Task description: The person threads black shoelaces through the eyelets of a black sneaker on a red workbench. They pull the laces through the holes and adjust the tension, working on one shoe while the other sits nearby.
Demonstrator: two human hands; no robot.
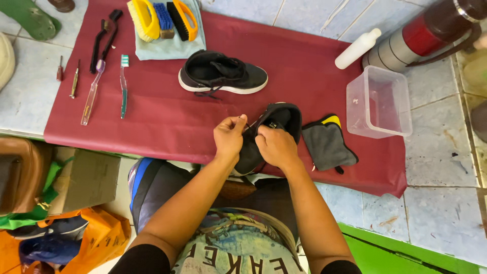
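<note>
Soft, even daylight is filling the whole frame, bright but not harsh. My forearms are showing only faint shadows beneath them, at the lower centre. A weak sheen is lying on the clear plastic tub (378, 101) at the right and on the pale tiles in the upper right. The wide lens is bending straight lines at the edges, and the corners are looking slightly soft. The middle is staying sharp.

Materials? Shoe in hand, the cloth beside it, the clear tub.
Black shoe: looks like matte fabric or synthetic upper; soft, no shine. Grey cloth: likely microfibre, fuzzy nap, yellow trim. Clear tub: see-through plastic, probably rigid, glossy walls.
</note>
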